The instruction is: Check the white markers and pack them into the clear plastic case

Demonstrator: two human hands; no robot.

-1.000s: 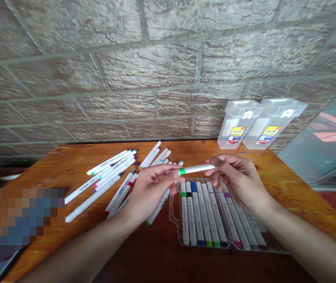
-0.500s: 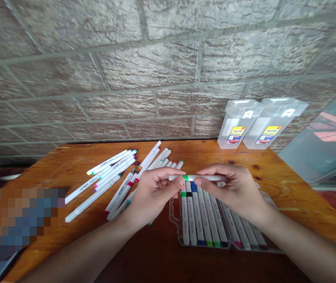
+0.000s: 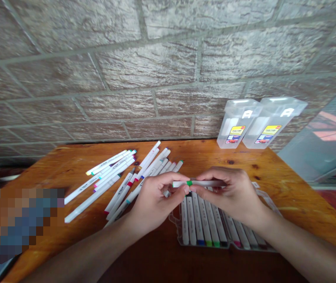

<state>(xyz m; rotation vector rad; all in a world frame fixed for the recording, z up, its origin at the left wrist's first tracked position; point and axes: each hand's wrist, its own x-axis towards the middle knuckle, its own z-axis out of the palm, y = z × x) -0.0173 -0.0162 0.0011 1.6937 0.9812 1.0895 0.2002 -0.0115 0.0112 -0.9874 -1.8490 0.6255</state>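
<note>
Both hands hold one white marker [image 3: 205, 183] with a green band, level above the table. My left hand [image 3: 159, 196] pinches its left end near the green band. My right hand [image 3: 229, 186] grips the white barrel from the right, partly covering it. Below the hands lies a clear plastic marker case [image 3: 180, 238], open, with several white markers [image 3: 203, 224] side by side in it. Their upper ends are partly hidden by my hands. Left of my left hand, several loose markers [image 3: 123, 192] with coloured bands lie on the wood.
A wooden table [image 3: 76, 157] stands against a stone-block wall [image 3: 121, 106]. Two clear plastic boxes [image 3: 235, 122] with yellow and blue labels stand at the back right. More loose markers [image 3: 109, 169] are spread at the back left. A blurred-out patch covers the left edge.
The marker and both hands have come slightly lower and a little nearer to me. My fingers now meet at the green band, where before there was a gap between the hands.
</note>
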